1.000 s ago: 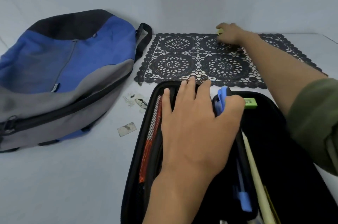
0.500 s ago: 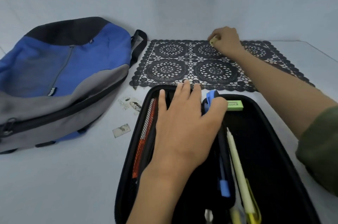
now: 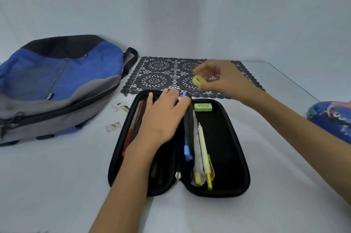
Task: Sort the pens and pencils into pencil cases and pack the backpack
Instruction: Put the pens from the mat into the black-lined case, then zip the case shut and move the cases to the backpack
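While my left hand (image 3: 163,116) lies flat with straight fingers on the left half of the open black pencil case (image 3: 224,147), pressing it down against the table (image 3: 57,185), my right hand (image 3: 222,78) pinches a small yellow item (image 3: 199,80) between thumb and fingertips. It is rounded and blurred, perhaps an eraser or a sharpener; I cannot tell which. It hangs in the air over the black lace mat (image 3: 157,73), just beyond the far edge of the case and not yet inside it.

I judge that I am in the sorting step, filling this case. Its right half already holds a green eraser (image 3: 202,107) at the far end, with a blue-capped pen (image 3: 187,149) and a pale yellow pen (image 3: 203,147) lying lengthwise near the spine.

My next move calls for bringing the yellow item toward me and down into the bare stretch of the right half, beside the green eraser, then letting go. Packing seems some way off: the blue and grey backpack (image 3: 62,80) lies well apart on my left, and a blue patterned pencil case (image 3: 332,118) sits at the right edge.
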A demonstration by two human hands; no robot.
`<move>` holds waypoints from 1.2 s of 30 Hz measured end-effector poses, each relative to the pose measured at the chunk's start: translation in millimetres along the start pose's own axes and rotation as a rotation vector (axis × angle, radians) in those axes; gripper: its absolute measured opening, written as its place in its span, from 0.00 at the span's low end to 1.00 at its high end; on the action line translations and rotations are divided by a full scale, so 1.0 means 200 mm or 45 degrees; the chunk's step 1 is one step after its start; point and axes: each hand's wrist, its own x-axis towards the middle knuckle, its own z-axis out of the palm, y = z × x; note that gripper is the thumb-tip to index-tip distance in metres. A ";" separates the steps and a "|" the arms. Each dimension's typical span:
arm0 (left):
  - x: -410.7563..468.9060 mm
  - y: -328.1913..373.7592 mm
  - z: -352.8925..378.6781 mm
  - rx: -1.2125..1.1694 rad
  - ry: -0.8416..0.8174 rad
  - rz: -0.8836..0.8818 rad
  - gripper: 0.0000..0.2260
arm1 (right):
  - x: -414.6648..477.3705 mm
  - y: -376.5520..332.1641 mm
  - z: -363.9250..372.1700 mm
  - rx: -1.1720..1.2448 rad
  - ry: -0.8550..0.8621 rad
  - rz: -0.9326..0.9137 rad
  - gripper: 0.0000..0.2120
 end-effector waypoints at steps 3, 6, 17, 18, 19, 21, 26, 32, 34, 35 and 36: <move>-0.01 0.01 0.00 -0.014 -0.001 -0.003 0.35 | -0.15 0.01 0.00 -0.216 -0.110 -0.048 0.14; -0.02 0.04 -0.01 -0.154 0.037 -0.069 0.24 | -0.23 0.02 0.01 -0.315 -0.214 -0.054 0.13; -0.14 0.23 -0.01 0.312 -0.098 0.010 0.25 | -0.30 0.12 0.04 -0.225 0.092 -0.153 0.06; -0.17 0.24 0.02 0.376 -0.158 0.033 0.28 | -0.30 0.13 0.03 -0.118 0.164 -0.097 0.07; -0.19 0.25 0.04 0.434 -0.200 0.063 0.29 | -0.30 0.14 0.02 -0.032 0.217 -0.033 0.07; -0.23 0.27 0.10 0.548 -0.269 0.080 0.30 | -0.30 0.17 0.01 0.090 0.251 0.094 0.07; -0.24 0.25 0.16 0.667 -0.284 0.109 0.33 | -0.32 0.20 0.04 0.138 0.142 0.184 0.06; -0.22 0.12 -0.14 0.299 -0.009 0.005 0.38 | -0.33 0.20 0.06 0.097 0.112 0.167 0.08; -0.23 0.01 -0.27 0.294 0.110 -0.195 0.45 | -0.33 0.19 0.06 0.080 0.106 0.176 0.09; -0.24 -0.04 -0.33 0.297 0.080 -0.343 0.47 | -0.33 0.19 0.07 0.067 0.107 0.177 0.09; -0.26 -0.09 -0.38 0.277 -0.010 -0.481 0.49 | -0.33 0.19 0.07 0.054 0.113 0.175 0.09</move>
